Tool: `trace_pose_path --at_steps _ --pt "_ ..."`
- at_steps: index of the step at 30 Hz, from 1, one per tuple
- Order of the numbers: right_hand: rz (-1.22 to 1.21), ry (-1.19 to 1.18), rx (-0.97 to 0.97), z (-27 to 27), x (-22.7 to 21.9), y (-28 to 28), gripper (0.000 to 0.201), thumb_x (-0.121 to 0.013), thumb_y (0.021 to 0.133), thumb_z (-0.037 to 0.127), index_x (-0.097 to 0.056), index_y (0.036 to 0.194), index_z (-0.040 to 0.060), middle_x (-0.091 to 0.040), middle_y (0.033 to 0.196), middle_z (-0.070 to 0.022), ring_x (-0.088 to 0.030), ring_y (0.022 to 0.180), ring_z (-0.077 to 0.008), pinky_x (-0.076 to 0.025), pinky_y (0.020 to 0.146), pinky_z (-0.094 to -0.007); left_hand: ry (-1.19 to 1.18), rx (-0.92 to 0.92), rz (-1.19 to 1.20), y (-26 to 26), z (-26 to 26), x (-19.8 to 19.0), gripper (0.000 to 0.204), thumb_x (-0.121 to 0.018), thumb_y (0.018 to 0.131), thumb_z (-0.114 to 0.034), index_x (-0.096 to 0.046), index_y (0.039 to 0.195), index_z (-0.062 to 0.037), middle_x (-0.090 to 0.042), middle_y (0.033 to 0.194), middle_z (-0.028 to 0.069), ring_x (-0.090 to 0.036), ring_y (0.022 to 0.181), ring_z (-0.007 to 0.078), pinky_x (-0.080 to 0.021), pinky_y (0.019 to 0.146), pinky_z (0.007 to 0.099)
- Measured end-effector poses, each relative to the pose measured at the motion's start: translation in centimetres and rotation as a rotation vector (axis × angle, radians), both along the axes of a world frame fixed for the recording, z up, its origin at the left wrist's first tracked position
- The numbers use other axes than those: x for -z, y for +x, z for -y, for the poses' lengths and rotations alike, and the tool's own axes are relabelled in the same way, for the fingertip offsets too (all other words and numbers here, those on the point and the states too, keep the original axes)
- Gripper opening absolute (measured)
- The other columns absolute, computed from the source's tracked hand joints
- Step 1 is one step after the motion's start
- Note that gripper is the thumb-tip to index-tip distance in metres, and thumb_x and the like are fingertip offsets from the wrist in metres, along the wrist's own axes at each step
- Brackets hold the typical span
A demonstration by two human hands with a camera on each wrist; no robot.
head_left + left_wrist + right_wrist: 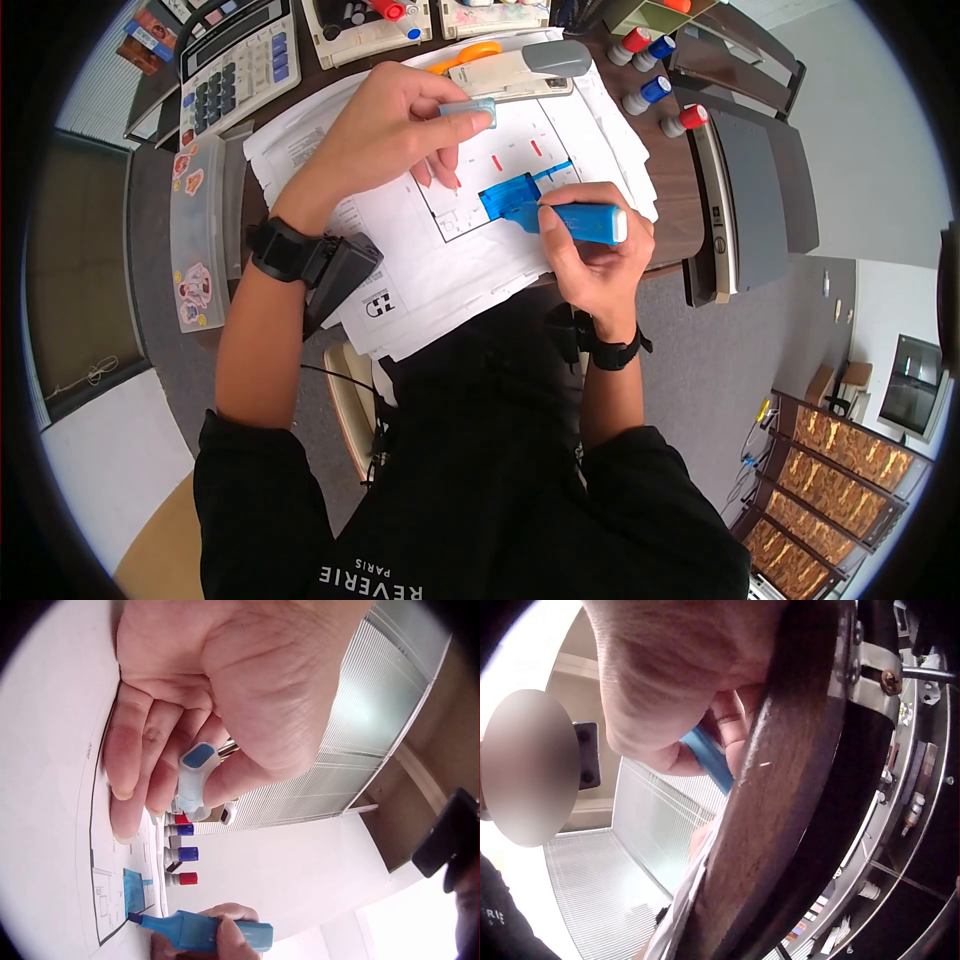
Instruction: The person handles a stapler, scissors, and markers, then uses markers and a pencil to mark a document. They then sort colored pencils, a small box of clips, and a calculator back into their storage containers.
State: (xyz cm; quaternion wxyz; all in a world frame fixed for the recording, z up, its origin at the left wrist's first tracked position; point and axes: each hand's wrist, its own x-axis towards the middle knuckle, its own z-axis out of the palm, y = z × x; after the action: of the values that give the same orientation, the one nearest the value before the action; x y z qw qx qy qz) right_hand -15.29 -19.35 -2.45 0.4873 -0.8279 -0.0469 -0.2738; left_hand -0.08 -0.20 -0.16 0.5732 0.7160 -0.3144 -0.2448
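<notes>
My right hand (608,268) grips a blue highlighter (585,222), with the thumb on its barrel. In the left wrist view, its chisel tip meets the printed plan at the lower end of a blue-coloured patch (133,891). A thin blue strip runs from that patch toward the upper right. Over the plan's left part, my left hand (385,135) pinches a translucent pale-blue highlighter cap (192,776) between thumb and index finger. Its other fingers reach down to the printed sheet (430,285). In the right wrist view, the hand and the table edge hide most of the highlighter.
A stapler (556,60) and orange-handled scissors (478,50) lie at the sheets' far edge. Several red and blue capped markers (654,90) stand at right, beside a grey device (755,175). At left are a calculator (232,90) and a stickered clear case (195,235).
</notes>
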Motion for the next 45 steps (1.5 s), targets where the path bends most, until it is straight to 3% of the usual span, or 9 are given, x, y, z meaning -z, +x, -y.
trace_pose_path --at_steps 7,13,18,21,25,34,38,45 --pt "0.052 0.0 0.095 -0.2 0.3 0.3 0.009 -0.071 0.078 0.003 -0.067 0.086 0.0025 -0.067 0.067 -0.0038 -0.063 0.055 -0.0111 -0.048 0.054 -0.0234 -0.007 0.004 -0.008 0.1 0.0 0.0 0.028 -0.066 0.096 -0.023 -0.068 0.098 0.0049 -0.068 0.065 0.0081 -0.07 0.057 0.0151 -0.046 0.043 0.0194" --pt "-0.01 0.067 0.253 -0.4 0.2 0.1 0.007 -0.07 0.079 0.003 -0.067 0.085 0.001 -0.065 0.066 -0.0023 -0.057 0.054 -0.005 -0.044 0.051 -0.0198 0.007 -0.001 -0.018 0.1 0.0 -0.1 0.026 -0.066 0.096 -0.021 -0.068 0.098 0.005 -0.068 0.065 0.0081 -0.07 0.056 0.015 -0.046 0.043 0.0196" --pt "0.029 0.283 0.26 0.2 1.4 -0.1 0.005 -0.069 0.084 0.003 -0.065 0.086 -0.0001 -0.065 0.069 -0.0016 -0.056 0.055 -0.0055 -0.042 0.051 -0.0196 -0.007 0.0 -0.031 0.1 0.0 -0.1 0.027 -0.066 0.096 -0.021 -0.068 0.098 0.0056 -0.068 0.065 0.0085 -0.07 0.056 0.0152 -0.046 0.043 0.0198" --pt "0.161 0.599 0.237 0.3 0.4 0.0 0.008 -0.065 0.092 0.001 -0.063 0.097 -0.0037 -0.064 0.072 -0.0076 -0.058 0.055 -0.0101 -0.044 0.05 -0.0225 -0.041 -0.005 -0.043 0.1 0.0 -0.3 0.028 -0.067 0.095 -0.022 -0.068 0.097 0.0058 -0.067 0.065 0.0081 -0.07 0.056 0.0146 -0.047 0.043 0.0201" --pt "0.176 0.594 0.282 1.9 -0.4 0.4 0.013 -0.066 0.094 0.004 -0.061 0.104 -0.0037 -0.064 0.072 -0.0076 -0.058 0.054 -0.0101 -0.045 0.05 -0.0229 -0.155 -0.043 -0.081 0.1 -0.2 -0.9 0.028 -0.068 0.095 -0.022 -0.068 0.096 0.006 -0.068 0.065 0.0084 -0.069 0.056 0.0146 -0.046 0.043 0.02" --pt "0.032 0.512 0.029 5.4 -2.8 1.5 0.019 -0.069 0.094 0.008 -0.061 0.106 -0.0028 -0.065 0.075 -0.0077 -0.059 0.056 -0.0102 -0.046 0.049 -0.0228 -0.388 -0.115 -0.138 0.1 -0.5 -0.8 0.027 -0.065 0.096 -0.02 -0.068 0.098 0.0062 -0.065 0.062 0.0078 -0.066 0.051 0.0154 -0.046 0.044 0.0227" --pt "0.006 0.617 -0.023 3.3 -1.5 1.2 0.019 -0.07 0.093 0.008 -0.061 0.106 -0.0031 -0.064 0.075 -0.007 -0.059 0.057 -0.0097 -0.046 0.05 -0.0234 -0.4 -0.094 -0.122 0.2 -0.6 -0.9 0.026 -0.065 0.096 -0.02 -0.069 0.099 0.0063 -0.062 0.06 0.0057 -0.062 0.048 0.0135 -0.044 0.044 0.0228" --pt "-0.047 0.566 -0.057 0.6 -1.1 0.4 0.021 -0.073 0.09 0.005 -0.062 0.105 -0.0045 -0.066 0.081 -0.0087 -0.062 0.061 -0.0111 -0.049 0.053 -0.0235 -0.38 -0.068 -0.131 0.1 -0.5 -0.9 0.027 -0.067 0.095 -0.02 -0.068 0.096 0.0065 -0.06 0.059 0.0036 -0.061 0.048 0.0105 -0.044 0.044 0.0217"
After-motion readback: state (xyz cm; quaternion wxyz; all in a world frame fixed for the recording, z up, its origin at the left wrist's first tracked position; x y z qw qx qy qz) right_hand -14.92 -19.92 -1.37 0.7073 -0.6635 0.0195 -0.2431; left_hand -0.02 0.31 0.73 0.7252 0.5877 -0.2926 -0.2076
